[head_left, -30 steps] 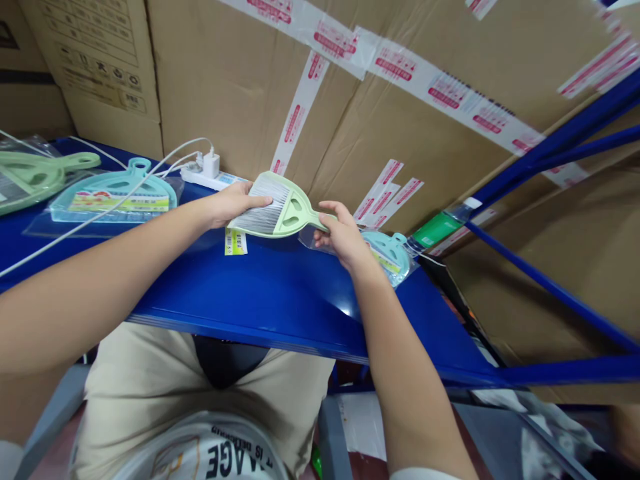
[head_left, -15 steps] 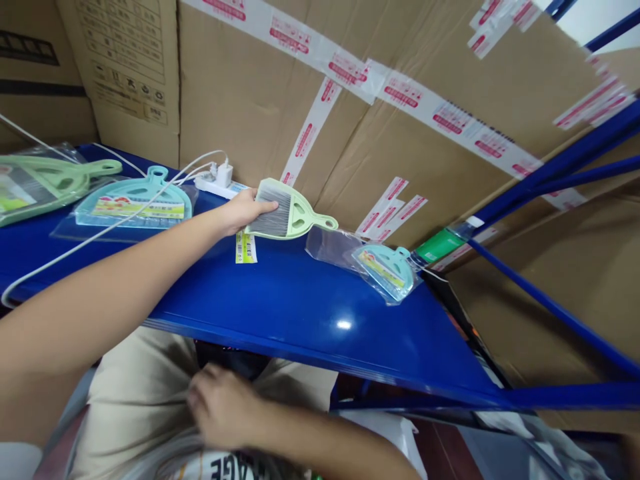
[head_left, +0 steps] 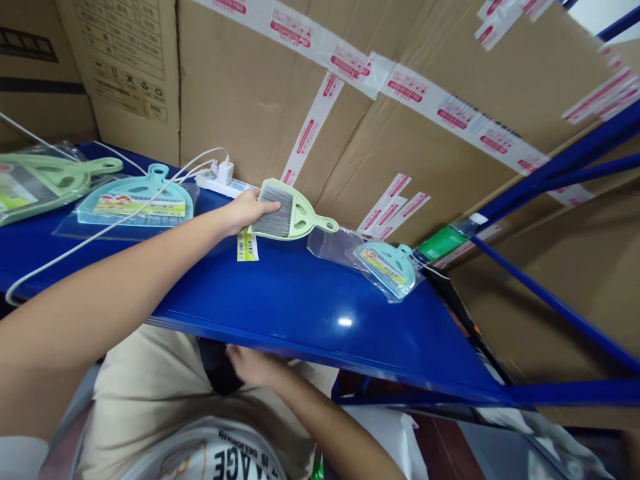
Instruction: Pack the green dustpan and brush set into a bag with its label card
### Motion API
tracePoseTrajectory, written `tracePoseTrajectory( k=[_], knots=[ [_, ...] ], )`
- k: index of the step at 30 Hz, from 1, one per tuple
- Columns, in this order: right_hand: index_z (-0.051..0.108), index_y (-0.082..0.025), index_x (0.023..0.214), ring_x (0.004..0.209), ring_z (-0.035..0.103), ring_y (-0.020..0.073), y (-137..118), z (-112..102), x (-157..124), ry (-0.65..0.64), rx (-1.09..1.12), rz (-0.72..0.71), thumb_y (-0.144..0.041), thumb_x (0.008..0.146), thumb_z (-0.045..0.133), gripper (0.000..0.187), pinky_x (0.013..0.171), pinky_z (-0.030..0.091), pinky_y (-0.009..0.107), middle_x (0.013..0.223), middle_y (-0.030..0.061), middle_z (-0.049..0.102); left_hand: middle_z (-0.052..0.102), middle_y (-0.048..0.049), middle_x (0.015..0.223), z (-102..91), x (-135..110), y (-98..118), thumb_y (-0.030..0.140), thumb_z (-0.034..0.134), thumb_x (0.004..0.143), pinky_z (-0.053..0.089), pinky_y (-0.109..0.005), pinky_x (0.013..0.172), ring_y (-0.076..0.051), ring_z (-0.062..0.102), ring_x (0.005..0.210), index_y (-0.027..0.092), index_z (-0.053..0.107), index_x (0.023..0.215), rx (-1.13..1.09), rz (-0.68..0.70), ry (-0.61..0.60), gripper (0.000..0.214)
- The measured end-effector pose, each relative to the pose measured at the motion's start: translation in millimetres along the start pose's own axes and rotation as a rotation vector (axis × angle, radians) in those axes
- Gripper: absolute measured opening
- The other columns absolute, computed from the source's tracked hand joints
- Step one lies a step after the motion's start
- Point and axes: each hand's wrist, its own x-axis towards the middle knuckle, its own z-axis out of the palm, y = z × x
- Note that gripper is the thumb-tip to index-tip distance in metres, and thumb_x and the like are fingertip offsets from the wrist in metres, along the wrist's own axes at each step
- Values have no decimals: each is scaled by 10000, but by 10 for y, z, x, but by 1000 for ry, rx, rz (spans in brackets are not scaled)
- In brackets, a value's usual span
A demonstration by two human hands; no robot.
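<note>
My left hand (head_left: 247, 212) grips the bristle end of a light green dustpan and brush set (head_left: 300, 217), thumb over the grey bristles. Its handle points right, and it is held over the back of the blue table. A yellow-green label (head_left: 247, 247) shows just below my fingers. My right hand (head_left: 253, 365) is down at my lap under the table's front edge, fingers curled beside a black item (head_left: 219, 367). Whatever those fingers hold, if anything, is hidden.
Bagged blue dustpan sets lie at left (head_left: 135, 200) and right (head_left: 387, 267) on the blue table (head_left: 300, 293). Another green set (head_left: 55, 180) is far left. White cables run to a power strip (head_left: 223, 183). A green-labelled bottle (head_left: 447, 241) stands near blue rack bars; cardboard boxes (head_left: 240, 87) rise behind.
My right hand has moved forward from my lap to beside the black item near the table edge. My left hand keeps the green dustpan and brush set in nearly the same place.
</note>
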Motion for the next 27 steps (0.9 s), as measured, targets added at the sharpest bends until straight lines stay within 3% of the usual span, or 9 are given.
tracePoseTrajectory(
  k=[2,4,8,10,12,14,17,22,27],
  knots=[
    [768,-157,1013,920,747,215,-140,-33,-192,-347,-77,-174,-178,947,665,124,822,566,283,1013,86,803,821,-98,974,-3,9,-5,80,775,814,589,-462,1057,-287,779,1085,185,725,855,2,16,7,123],
    [752,-130,1034,904,743,213,-295,-289,-438,-501,-143,-348,-216,985,615,169,808,557,275,1026,118,800,819,-93,976,-6,20,-17,84,771,818,586,-467,1065,-284,776,1092,186,716,857,6,30,25,122],
    [713,-219,1078,996,710,166,-288,-1322,-768,-31,24,-360,-241,1040,537,182,899,524,262,1118,38,778,815,-104,1021,-20,54,-41,80,789,799,582,-493,1069,-290,780,1071,181,713,877,5,57,75,148],
    [694,-232,933,855,686,176,-52,-1808,-724,291,0,-175,-307,1034,541,198,805,518,280,934,13,758,815,-91,1020,-34,78,-48,81,792,797,587,-468,1064,-283,778,1074,182,713,883,19,86,95,155],
    [644,-222,806,773,656,198,270,-2095,-568,618,-90,103,-347,1030,535,279,729,491,295,783,23,706,815,-81,1037,-53,105,-52,84,789,804,587,-446,1065,-273,769,1092,179,711,908,38,118,128,161],
    [610,-213,745,769,656,224,574,-2166,-385,822,-206,395,-335,1018,554,305,730,481,316,743,48,686,811,-82,1090,-74,133,-58,80,783,809,578,-444,1077,-264,759,1114,173,711,963,52,148,171,194],
    [664,-187,875,938,711,285,829,-2041,-198,784,-312,625,-307,991,617,173,810,508,348,905,109,746,798,-95,1164,-100,168,-76,75,779,808,561,-462,1101,-264,744,1145,167,707,1034,59,185,229,254],
    [583,-98,1355,1145,713,367,784,-1864,-86,673,-359,722,-337,972,656,458,926,550,433,1249,237,715,791,-103,1167,-103,175,-100,102,799,798,548,-462,1115,-272,736,1157,172,701,1029,83,205,230,261],
    [540,-74,1392,1221,687,378,699,-1813,-30,657,-392,780,-227,969,590,453,989,549,463,1335,276,648,784,-115,1159,-70,134,-87,85,812,786,530,-500,1132,-290,741,1151,170,715,1035,86,210,215,280]
  ],
)
